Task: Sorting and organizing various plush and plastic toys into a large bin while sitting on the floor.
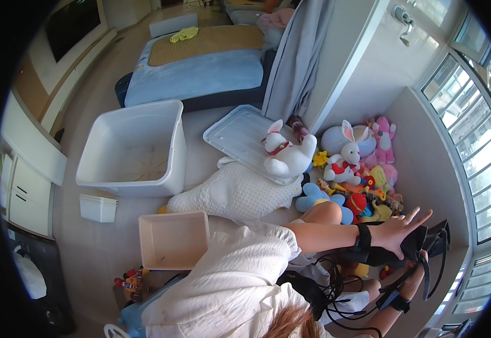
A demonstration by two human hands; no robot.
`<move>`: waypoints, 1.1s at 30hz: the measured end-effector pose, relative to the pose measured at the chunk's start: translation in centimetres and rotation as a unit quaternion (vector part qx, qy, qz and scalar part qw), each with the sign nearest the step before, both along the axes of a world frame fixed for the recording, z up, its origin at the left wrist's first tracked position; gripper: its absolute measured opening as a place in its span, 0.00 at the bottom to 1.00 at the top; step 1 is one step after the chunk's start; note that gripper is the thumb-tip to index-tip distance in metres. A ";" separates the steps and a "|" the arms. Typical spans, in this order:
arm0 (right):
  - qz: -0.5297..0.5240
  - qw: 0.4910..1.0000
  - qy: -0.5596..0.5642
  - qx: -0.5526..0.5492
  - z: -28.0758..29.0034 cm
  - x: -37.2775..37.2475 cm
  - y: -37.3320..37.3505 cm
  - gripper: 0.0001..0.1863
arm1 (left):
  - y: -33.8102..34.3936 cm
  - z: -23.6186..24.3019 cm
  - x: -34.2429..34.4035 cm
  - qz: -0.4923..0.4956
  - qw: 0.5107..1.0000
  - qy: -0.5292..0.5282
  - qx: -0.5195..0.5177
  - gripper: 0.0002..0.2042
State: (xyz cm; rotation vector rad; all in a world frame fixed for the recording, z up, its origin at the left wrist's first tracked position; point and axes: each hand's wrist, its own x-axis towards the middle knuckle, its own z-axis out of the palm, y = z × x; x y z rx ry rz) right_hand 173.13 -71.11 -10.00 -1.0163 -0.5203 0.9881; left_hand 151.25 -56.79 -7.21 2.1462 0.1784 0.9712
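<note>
From my end of the feed, the left hand (396,232) was open, fingers spread wide over a dark, soft black bag (412,242) at the right side of the view, near the low wall beneath the barred window (479,163). The right hand (416,276) was just below it, beside the bag's long, thin black strap (444,262); its fingers were partly hidden, so I could not tell whether they were closed around anything. Each wrist wore a black band, and a tangle of thin black cables (335,281) lay between the arms.

Above the left forearm I saw a heap of coloured plush toys along the wall: a seated white rabbit with a red bow (341,172), a bright pink plush animal (384,138) behind it and a rounded blue plush toy (318,197) near the person's knee. A second white plush rabbit (288,160) lay on a translucent plastic lid (231,132), next to a large white dotted plush (240,188).

Further left on the floor stood a big white plastic tub (175,169), a small white plastic bin (99,208) and a beige rectangular bin (173,242). Beyond them I had a bed with a light-blue cover (200,81).
</note>
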 end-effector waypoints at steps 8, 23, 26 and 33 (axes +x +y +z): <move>0.183 0.887 -0.418 -0.073 9.6 -8.3 4.3 0.19 | 1.2 1.6 -1.6 0.024 0.989 -0.092 0.115 0.41; 0.160 0.852 -0.489 -0.098 7.1 -7.7 1.0 0.20 | 22.3 -8.9 -26.3 0.556 0.776 -0.297 -0.022 0.24; 0.133 0.870 -0.445 -0.165 5.0 -5.6 -1.7 0.19 | 23.9 -13.9 -31.9 0.561 0.785 -0.263 -0.007 0.22; 0.063 0.866 -0.424 -0.258 3.6 -2.7 -7.2 0.18 | 25.4 -24.7 -44.3 0.636 0.769 0.055 0.049 0.24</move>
